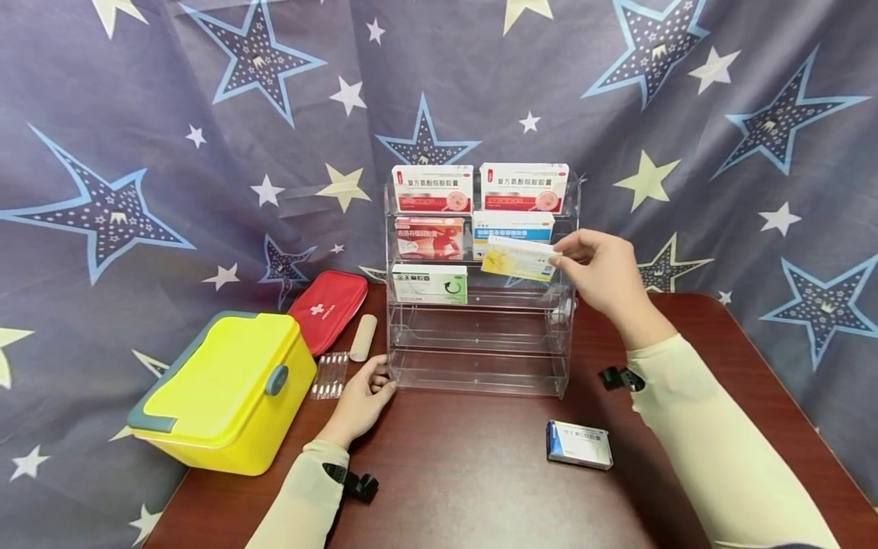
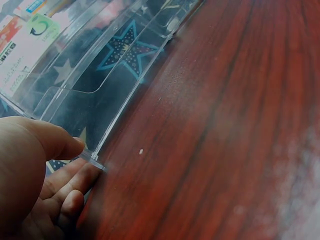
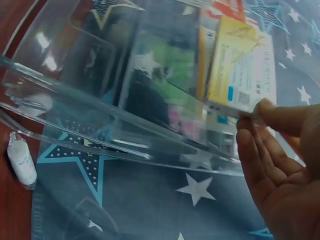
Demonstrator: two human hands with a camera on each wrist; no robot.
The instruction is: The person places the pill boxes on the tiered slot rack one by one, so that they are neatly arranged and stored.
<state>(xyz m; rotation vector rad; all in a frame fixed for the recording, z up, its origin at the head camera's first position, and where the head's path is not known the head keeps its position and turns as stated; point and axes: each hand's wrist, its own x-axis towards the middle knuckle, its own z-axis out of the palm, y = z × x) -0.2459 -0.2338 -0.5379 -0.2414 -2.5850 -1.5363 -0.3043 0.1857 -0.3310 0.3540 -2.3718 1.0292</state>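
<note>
Right hand holds a yellow box at the clear rack while the left hand steadies the rack's corner.

The right hand pinches the yellow medicine box by its end between thumb and fingertips, grip closed on it, holding it level at the right side of the third tier of the acrylic rack, beside the green-and-white box. The left hand curls thumb and fingers onto the rack's lower left corner, likely to keep the light rack from sliding on the counter. A blue-and-white box lies on the counter in front; a yellow case, red pouch and bandage roll sit left.
</note>
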